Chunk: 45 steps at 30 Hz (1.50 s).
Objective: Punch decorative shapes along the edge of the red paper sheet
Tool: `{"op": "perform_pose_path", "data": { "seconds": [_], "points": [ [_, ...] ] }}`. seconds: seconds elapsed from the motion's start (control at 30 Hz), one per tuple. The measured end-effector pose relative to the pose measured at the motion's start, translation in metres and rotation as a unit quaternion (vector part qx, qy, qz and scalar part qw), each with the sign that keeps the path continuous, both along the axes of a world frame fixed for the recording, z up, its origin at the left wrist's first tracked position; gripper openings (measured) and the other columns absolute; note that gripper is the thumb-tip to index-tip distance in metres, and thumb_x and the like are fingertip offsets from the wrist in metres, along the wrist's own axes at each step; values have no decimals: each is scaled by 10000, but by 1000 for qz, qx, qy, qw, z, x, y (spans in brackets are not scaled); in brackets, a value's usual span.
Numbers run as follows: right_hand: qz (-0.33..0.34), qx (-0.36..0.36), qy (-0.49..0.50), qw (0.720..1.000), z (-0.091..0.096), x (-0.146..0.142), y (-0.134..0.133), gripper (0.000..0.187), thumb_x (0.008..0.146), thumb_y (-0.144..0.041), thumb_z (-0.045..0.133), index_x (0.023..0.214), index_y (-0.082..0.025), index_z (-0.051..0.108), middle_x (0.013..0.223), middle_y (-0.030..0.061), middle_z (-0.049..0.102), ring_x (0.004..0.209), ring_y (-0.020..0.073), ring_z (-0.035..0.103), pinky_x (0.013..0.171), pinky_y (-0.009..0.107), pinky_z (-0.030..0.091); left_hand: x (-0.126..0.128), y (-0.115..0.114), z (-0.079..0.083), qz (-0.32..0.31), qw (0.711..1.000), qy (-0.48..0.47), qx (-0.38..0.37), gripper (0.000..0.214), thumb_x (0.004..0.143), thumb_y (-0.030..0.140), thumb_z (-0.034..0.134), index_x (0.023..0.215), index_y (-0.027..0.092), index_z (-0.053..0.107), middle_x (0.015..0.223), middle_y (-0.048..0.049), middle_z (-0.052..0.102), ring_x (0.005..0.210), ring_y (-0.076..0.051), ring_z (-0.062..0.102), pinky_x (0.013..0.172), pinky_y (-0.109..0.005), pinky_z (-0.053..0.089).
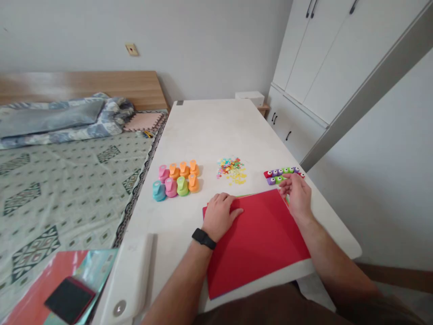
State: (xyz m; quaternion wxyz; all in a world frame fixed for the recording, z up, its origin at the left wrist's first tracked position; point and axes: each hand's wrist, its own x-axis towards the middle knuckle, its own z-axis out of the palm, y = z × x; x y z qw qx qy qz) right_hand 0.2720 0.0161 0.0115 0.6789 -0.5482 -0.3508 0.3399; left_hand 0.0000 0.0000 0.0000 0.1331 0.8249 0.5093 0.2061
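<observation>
A stack of coloured paper point(257, 239) lies at the table's near edge, with a red sheet on top and thin edges of other colours showing beneath. Resting on its upper left corner is my left hand point(221, 212), thumb apart from the fingers, palm down. My right hand point(297, 195) is by the upper right corner, its fingers loosely bent and apart with nothing visible in them. Just beyond it are two rows of small red, purple and green pieces with white, eye-like round tops point(279, 172); the hand hides part of them.
Several craft punches point(182, 185) in blue, pink, green and orange stand in two rows at left. Small paper cut-outs point(232, 167) lie scattered mid-table. A long white device point(130, 275) sits at the near left edge. A phone point(70, 299) lies on the bed beside the table.
</observation>
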Motion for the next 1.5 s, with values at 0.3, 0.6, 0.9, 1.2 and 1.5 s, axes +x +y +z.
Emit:
{"op": "perform_pose_path", "data": {
  "seconds": [0.3, 0.6, 0.9, 1.2, 1.5],
  "points": [
    [-23, 14, -12, 1000, 0, 7, 2, 400, 958, -538, 566, 948, -166, 713, 694, 25, 675, 474, 93, 555, 424, 212, 420, -1, 2, -3, -13, 1000, -4, 8, 339, 913, 484, 676, 1117, 213, 692, 1088, -80, 662, 1037, -251, 582, 970, -415, 474],
    [-17, 15, -25, 999, -2, 8, 2, 420, 939, -574, 576, 955, -173, 700, 698, 20, 674, 465, 94, 551, 404, 213, 396, -1, 3, -2, -13, 1000, 4, 6, 343, 917, 485, 671, 1133, 220, 699, 1077, -80, 669, 1039, -251, 588, 970, -412, 473],
    [-13, -4, -104, 994, 0, 10, 4, 403, 903, -592, 613, 992, -204, 678, 788, 23, 692, 585, 118, 576, 494, 220, 429, 1, 3, -2, -20, 1000, 4, 6, 303, 923, 443, 672, 1136, 233, 721, 1049, -84, 677, 1030, -254, 601, 963, -410, 471],
    [103, -58, -580, 806, 16, 38, 42, 330, 850, -417, 716, 1098, -203, 750, 993, 123, 721, 909, 273, 644, 896, 437, 489, 4, -3, 4, -25, 1000, 2, 7, 237, 932, 397, 665, 1103, 234, 684, 1078, -83, 658, 1055, -255, 591, 969, -413, 467],
    [160, -118, -692, 694, 10, 40, 100, 123, 785, -299, 750, 843, -217, 820, 881, 115, 750, 929, 283, 650, 967, 459, 426, 3, -5, 8, -25, 1000, -5, 2, 254, 915, 354, 692, 1125, 231, 620, 1095, -72, 666, 1073, -262, 594, 988, -420, 450]
  ]
}}
